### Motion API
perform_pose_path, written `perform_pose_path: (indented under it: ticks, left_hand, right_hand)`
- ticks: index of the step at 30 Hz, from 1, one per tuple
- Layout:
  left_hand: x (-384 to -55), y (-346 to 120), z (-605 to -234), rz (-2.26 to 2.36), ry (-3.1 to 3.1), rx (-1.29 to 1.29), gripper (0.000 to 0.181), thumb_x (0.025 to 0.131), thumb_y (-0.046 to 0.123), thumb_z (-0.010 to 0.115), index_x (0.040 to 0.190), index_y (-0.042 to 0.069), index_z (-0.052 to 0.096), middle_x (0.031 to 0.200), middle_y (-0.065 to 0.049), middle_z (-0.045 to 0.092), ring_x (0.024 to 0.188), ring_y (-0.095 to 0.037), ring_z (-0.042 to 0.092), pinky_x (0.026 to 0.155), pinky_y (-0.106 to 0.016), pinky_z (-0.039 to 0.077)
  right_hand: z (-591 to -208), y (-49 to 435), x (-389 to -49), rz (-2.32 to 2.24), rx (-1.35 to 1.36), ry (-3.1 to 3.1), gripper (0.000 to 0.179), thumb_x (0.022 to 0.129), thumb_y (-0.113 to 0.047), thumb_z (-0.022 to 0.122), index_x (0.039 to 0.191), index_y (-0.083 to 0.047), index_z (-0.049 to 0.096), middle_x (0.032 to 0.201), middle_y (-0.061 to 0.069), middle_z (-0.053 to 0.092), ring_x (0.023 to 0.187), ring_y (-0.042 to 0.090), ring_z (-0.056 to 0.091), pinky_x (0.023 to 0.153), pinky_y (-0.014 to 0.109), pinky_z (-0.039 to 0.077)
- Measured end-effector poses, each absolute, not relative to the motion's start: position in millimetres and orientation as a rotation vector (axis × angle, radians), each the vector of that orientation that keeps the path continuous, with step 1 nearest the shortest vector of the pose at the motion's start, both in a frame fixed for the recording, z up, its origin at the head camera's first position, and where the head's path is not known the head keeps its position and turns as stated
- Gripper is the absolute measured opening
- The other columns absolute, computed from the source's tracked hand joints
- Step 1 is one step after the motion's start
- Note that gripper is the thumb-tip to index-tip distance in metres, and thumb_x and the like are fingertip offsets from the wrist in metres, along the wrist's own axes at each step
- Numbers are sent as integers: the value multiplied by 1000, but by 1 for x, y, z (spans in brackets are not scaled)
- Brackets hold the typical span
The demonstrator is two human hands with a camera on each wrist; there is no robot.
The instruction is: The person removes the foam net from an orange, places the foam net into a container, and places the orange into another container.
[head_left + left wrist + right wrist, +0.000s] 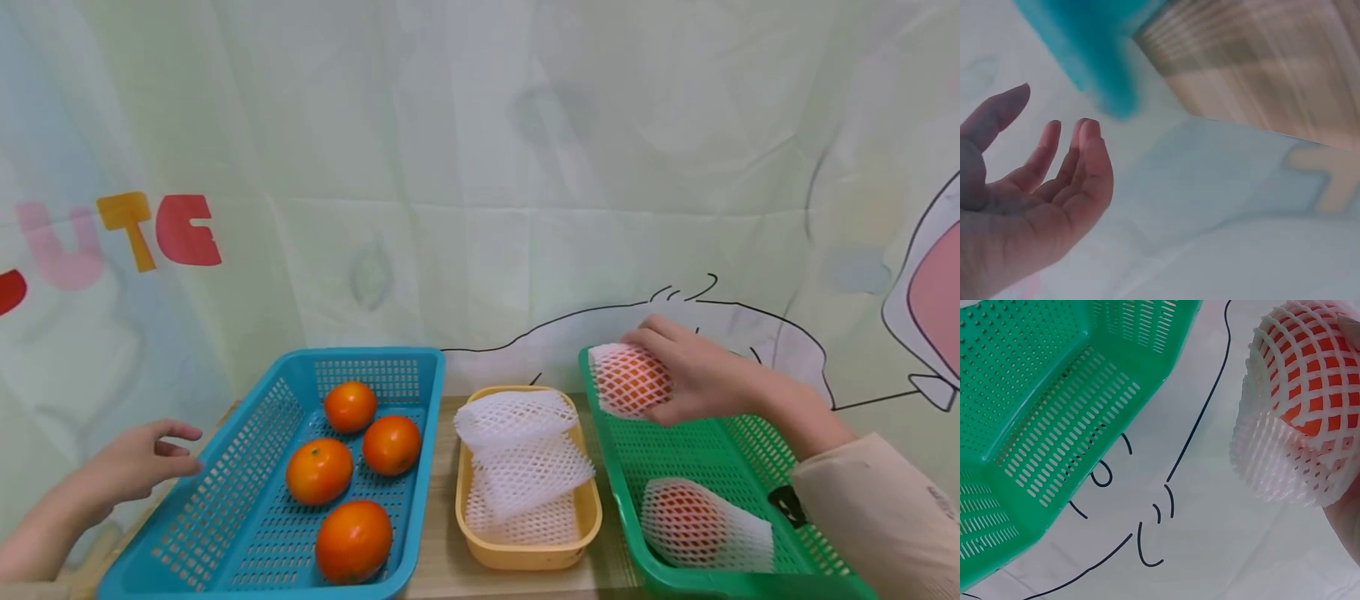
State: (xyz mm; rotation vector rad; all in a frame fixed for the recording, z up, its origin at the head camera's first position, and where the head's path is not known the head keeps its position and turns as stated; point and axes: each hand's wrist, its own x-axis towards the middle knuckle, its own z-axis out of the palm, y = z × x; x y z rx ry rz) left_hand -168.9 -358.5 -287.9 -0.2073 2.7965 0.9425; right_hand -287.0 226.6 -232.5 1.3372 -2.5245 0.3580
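My right hand (701, 375) grips an orange fruit in a white foam net (630, 381) above the far left part of the green basket (618, 475). Close up in the right wrist view, the netted fruit (1304, 381) shows orange through the mesh, with loose net bunched at one end. Another netted fruit (682, 517) lies in the near part of that basket. Beside the blue basket's left wall, my left hand (142, 467) hangs with loosely bent fingers and holds nothing. Several bare orange fruits (318, 471) sit inside the blue basket (431, 467).
Between the two baskets stands a small yellow basket (543, 557) with white foam nets (517, 421) piled in it. All three rest on a wooden table (444, 533). A printed curtain (465, 167) hangs right behind them.
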Motion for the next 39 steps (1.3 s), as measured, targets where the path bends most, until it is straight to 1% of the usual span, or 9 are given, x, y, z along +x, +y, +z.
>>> perform_pose_path:
  ticks: [3,10,16,19,22,27,34,37,39]
  left_hand:
    - [-171,-352,-279,998,2800,-177,54,94,19,55,125,-19,33,107,-30,55,98,-39,54,75,-51,49]
    - [-177,-321,-266,1083,2846,-116,56,95,25,54,130,-14,34,116,-31,51,100,-37,53,81,-50,50]
    - [-186,-289,-261,1173,2849,-100,54,93,28,57,130,-8,40,110,-20,56,97,-30,53,78,-44,52]
    - [-189,-275,-260,1222,2830,-97,53,93,28,58,129,-7,42,110,-17,55,98,-29,53,80,-44,52]
    - [-191,-262,-259,1265,2827,-75,52,92,28,59,129,-5,43,111,-17,55,100,-29,53,82,-45,52]
    - [-196,-240,-259,1327,2828,-41,49,91,27,60,127,-3,46,111,-16,55,100,-27,55,83,-41,52]
    - [-199,-222,-257,1442,2751,53,44,94,23,56,128,-4,46,116,-19,54,98,-25,56,89,-45,48]
    - [-200,-215,-255,1445,2754,100,44,93,24,57,127,-2,47,116,-19,55,96,-24,56,86,-42,50]
    - [-202,-208,-255,1443,2772,137,44,93,24,58,126,-2,48,117,-19,56,97,-26,56,83,-40,50]
  right_hand:
    - [-231,225,-286,368,1329,-2540,68,63,-19,81,122,-10,49,108,-3,44,89,10,45,68,26,47]
    - [-227,222,-285,391,1366,-2503,70,63,-20,81,123,-8,48,110,-3,44,89,9,45,68,26,47]
    - [-223,217,-283,408,1365,-2504,69,63,-21,81,124,-10,48,111,-4,44,92,8,44,70,26,47]
    - [-222,214,-282,416,1368,-2509,70,64,-22,81,125,-10,48,112,-4,44,94,9,43,71,27,47]
    - [-221,211,-280,429,1371,-2509,71,63,-22,80,126,-11,48,113,-4,44,96,9,42,71,27,47]
    - [-219,207,-278,434,1379,-2485,72,63,-23,80,126,-11,48,112,-5,44,95,9,42,70,27,46]
    - [-217,197,-275,445,1426,-2425,72,63,-25,80,127,-12,48,111,-5,44,95,9,43,70,27,47]
    - [-216,193,-274,461,1450,-2411,73,64,-24,79,128,-12,47,112,-5,44,95,9,43,71,28,47]
    - [-215,191,-273,467,1463,-2403,72,64,-24,79,128,-12,47,112,-5,43,95,9,43,71,28,47]
